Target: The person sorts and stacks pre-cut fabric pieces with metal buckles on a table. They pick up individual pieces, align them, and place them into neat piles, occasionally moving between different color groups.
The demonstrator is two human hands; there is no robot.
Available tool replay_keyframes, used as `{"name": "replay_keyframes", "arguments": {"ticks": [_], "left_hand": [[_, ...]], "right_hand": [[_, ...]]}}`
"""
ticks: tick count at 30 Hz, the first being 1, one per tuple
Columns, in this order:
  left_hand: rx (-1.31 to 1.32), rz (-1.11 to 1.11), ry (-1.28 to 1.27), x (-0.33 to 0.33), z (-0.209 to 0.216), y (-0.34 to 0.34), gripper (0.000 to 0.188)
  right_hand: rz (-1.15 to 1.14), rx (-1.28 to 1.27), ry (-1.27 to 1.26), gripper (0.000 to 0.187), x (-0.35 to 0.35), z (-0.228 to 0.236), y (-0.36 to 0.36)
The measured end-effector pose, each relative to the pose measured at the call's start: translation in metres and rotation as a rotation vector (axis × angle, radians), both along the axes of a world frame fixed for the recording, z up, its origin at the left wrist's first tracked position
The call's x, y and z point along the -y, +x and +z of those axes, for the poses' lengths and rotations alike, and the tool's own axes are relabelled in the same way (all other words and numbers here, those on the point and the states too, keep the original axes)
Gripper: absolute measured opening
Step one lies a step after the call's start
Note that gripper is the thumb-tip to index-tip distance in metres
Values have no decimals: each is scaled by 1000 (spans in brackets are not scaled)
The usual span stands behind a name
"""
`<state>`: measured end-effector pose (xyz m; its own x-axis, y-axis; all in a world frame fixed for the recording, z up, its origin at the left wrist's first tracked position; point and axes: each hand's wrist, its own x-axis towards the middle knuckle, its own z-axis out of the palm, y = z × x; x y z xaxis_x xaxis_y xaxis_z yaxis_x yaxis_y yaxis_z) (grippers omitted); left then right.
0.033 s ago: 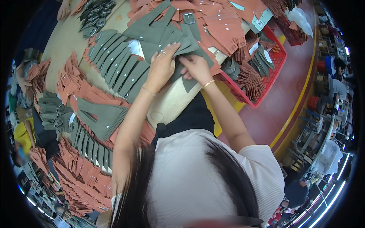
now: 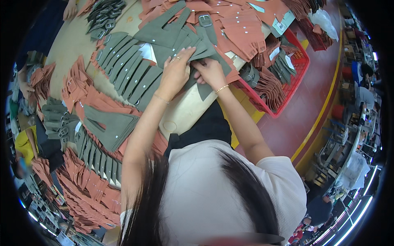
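My left hand [image 2: 177, 73] lies on a stack of dark green leather-like pieces [image 2: 162, 36], its fingers stretched over their near edge. Close beside it, my right hand [image 2: 211, 73] has its fingers curled in and pinches the edge of a green piece; the fingertips are partly hidden. Under both hands, more green material [image 2: 203, 90] hangs over the pale table edge. Left of my hands, a fanned row of green strips [image 2: 129, 67] with small white labels lies on the table. A green strap with a buckle [image 2: 205, 20] lies beyond my right hand.
Stacked orange-brown pieces [image 2: 240, 33] cover the far side. A red plastic basket [image 2: 301, 65] with bundled pieces stands at the right. More orange-brown piles [image 2: 84, 188] and green pieces [image 2: 108, 127] lie to the left. Other people's hands [image 2: 69, 11] show at the left edge.
My right hand has shifted very slightly left, towards my left hand. The left hand and the pieces look the same.
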<state>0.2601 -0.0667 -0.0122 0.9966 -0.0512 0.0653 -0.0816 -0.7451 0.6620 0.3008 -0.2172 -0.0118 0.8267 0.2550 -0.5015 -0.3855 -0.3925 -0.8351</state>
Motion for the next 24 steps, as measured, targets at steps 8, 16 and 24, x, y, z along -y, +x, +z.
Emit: {"name": "replay_keyframes", "arguments": {"ticks": [8,16,24], "left_hand": [[42,-2,155,8,-3,-6,56],[10,11,41,4,-3,-2,52],[31,4,103,1,-5,-5,53]], "right_hand": [[-97,-21,138,34,11,-27,-13],[-244,-280,222,36,40,-5,-31],[-195,-209,169,35,11,-17,-15]]}}
